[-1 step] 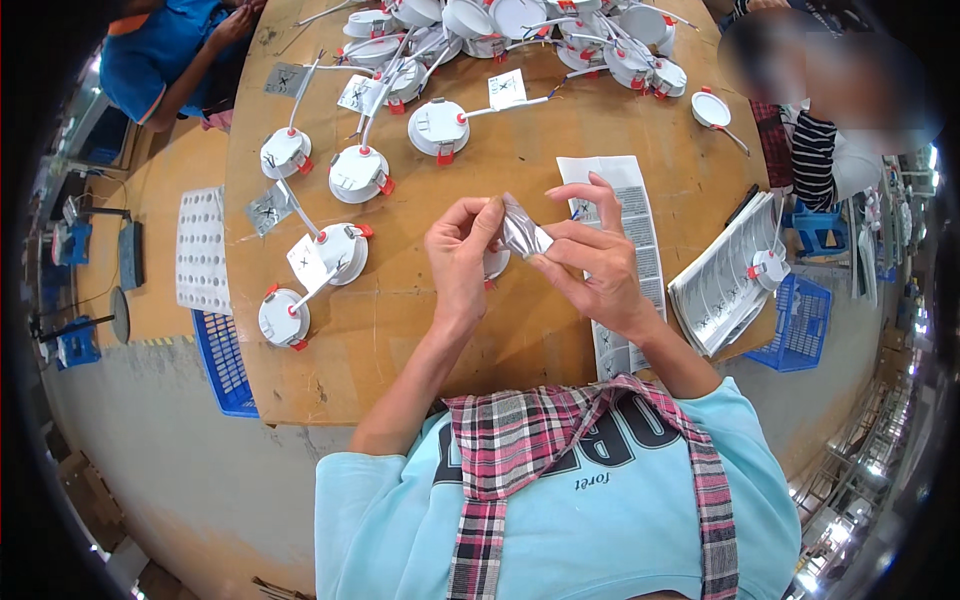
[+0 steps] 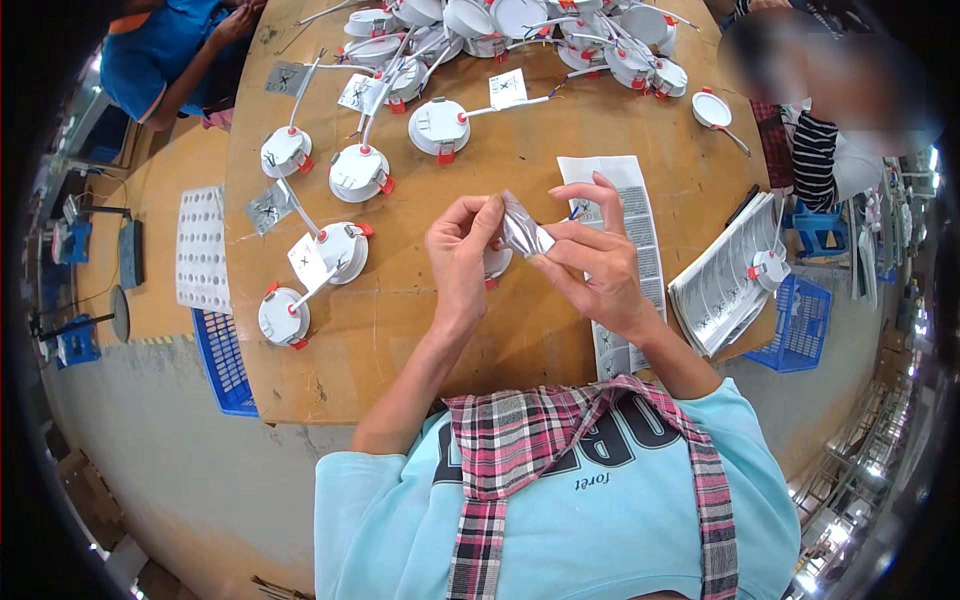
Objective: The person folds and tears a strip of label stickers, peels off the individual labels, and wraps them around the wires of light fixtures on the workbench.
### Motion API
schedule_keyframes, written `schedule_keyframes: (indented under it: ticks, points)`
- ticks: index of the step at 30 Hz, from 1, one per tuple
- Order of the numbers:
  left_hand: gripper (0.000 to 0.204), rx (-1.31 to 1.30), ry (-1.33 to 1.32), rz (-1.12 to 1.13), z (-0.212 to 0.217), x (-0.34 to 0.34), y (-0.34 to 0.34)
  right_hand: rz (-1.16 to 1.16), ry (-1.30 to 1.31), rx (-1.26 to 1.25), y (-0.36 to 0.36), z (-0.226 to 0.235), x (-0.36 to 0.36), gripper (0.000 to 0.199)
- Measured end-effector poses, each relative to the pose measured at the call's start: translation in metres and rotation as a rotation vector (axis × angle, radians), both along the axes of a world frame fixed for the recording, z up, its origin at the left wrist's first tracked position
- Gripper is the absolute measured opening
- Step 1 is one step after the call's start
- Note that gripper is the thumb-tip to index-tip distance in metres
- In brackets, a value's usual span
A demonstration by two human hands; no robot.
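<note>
Between my hands is a shiny silver label [image 2: 523, 230], bent and creased. My left hand [image 2: 463, 255] pinches its left edge between thumb and fingers. My right hand [image 2: 595, 265] pinches its lower right corner with the thumb and a finger, while another finger is raised. Partly hidden behind my hands lies a white round downlight [image 2: 497, 262] on the table; blue wire ends [image 2: 574, 213] show beside my right fingers. To the left sit more downlights with red clips, among them one [image 2: 343, 255] with a silver label on its cable.
A heap of downlights [image 2: 470, 20] covers the table's far side. A printed sheet [image 2: 625, 180] lies under my right hand. At the right, a downlight [image 2: 768, 270] rests on a stack of sheets [image 2: 700, 310]. Blue crates [image 2: 222, 365] flank the table. Two other people [image 2: 165, 60] are at its far corners.
</note>
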State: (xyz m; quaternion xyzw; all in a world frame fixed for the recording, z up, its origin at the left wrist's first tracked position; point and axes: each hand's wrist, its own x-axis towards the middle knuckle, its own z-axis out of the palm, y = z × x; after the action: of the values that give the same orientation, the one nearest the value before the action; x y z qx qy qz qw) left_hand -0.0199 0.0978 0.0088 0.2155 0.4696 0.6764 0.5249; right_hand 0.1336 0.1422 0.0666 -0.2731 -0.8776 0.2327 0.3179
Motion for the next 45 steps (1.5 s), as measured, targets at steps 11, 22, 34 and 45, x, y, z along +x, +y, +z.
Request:
schedule_keyframes:
  ticks: [11,22,34,45]
  points:
    - [0.017,-0.050,-0.172,0.123,-0.004,-0.006,0.013,-0.053,-0.039,0.196,-0.027,-0.004,0.011,0.010]
    - [0.015,0.047,-0.251,-0.002,-0.007,-0.008,0.018,-0.034,0.122,-0.127,-0.016,-0.005,0.041,0.008]
    - [0.015,0.074,-0.285,-0.095,-0.015,-0.015,0.019,0.122,0.225,-0.694,0.048,-0.018,0.009,0.039]
    - [0.014,0.099,-0.284,-0.076,-0.013,-0.010,0.019,0.058,0.372,-0.801,0.044,-0.034,-0.003,0.007]
